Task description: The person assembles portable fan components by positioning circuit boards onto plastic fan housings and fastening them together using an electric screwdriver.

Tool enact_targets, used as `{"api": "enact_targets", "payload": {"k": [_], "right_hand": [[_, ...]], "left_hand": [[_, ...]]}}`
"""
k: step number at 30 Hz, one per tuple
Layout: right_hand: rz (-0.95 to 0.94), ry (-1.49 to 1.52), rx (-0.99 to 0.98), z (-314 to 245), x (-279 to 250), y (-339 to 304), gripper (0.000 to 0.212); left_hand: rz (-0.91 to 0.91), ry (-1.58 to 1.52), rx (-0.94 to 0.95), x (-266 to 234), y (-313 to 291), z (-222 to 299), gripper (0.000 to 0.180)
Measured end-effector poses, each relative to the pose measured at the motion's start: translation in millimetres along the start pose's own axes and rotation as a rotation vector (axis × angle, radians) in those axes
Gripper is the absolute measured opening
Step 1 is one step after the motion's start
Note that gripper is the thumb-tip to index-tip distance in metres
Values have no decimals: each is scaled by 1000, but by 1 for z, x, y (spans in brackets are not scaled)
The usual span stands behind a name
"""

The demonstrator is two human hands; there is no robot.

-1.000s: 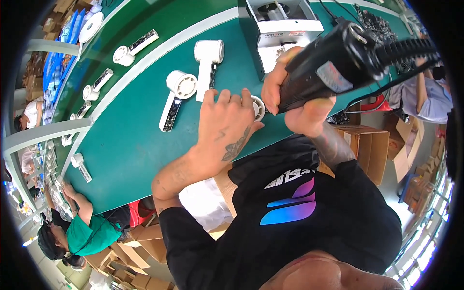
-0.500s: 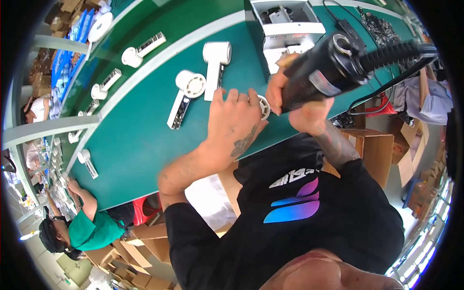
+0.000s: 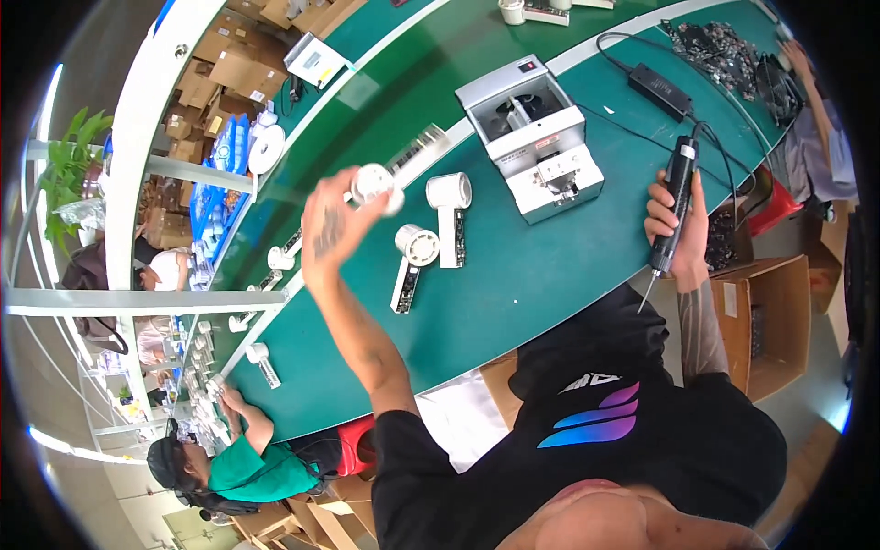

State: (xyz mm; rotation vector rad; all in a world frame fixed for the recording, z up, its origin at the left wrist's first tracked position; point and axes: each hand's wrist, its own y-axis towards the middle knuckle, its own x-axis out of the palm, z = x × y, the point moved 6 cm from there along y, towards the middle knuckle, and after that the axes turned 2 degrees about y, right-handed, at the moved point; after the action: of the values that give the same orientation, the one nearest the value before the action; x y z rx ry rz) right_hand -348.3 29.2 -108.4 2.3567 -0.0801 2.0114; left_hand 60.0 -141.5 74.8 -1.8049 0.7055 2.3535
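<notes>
My left hand [image 3: 332, 225] is closed round the round head of a white handheld fan [image 3: 374, 181], out over the far green strip. The fan's handle is blurred and shows dark parts inside; whether the fan is lifted or rests there I cannot tell. In my right hand [image 3: 692, 229] is a black electric screwdriver [image 3: 676, 197], its thin bit slanting down past the bench's near edge. Between my hands, a white fan [image 3: 449, 192] stands on the bench, handle open with a circuit board showing. Closer to me lies another such fan [image 3: 417, 246].
A grey-and-white box-shaped machine [image 3: 541, 147] stands mid-bench. Behind the screwdriver are its power adapter [image 3: 662, 90] and cables. Dark small parts [image 3: 715, 60] are heaped at the far right. A white metal rail [image 3: 147, 301] crosses at left, near a co-worker in green [image 3: 261, 472].
My left hand has moved away to the left, from the near edge to the far strip. The screwdriver has come down and right, away from the bench middle. The view has shifted too.
</notes>
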Motion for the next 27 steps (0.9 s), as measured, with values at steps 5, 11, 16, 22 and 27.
{"api": "enact_targets", "payload": {"k": [5, 11, 16, 22, 27], "right_hand": [[87, -93, -33, 0, -1, 3, 50], [140, -207, -78, 12, 1, -5, 54], [-19, -155, 65, 60, 22, -26, 60], [-571, -705, 94, 156, 104, -9, 64], [-579, -692, 165, 222, 127, 27, 47]], "left_hand": [[-243, 84, -203, 109, 93, -86, 60], [-182, 192, -91, 119, 68, -96, 73], [83, -193, 156, 25, -39, 5, 54], [107, -135, -109, 71, -168, -3, 62], [309, -265, -230, 102, -183, -11, 44]]}}
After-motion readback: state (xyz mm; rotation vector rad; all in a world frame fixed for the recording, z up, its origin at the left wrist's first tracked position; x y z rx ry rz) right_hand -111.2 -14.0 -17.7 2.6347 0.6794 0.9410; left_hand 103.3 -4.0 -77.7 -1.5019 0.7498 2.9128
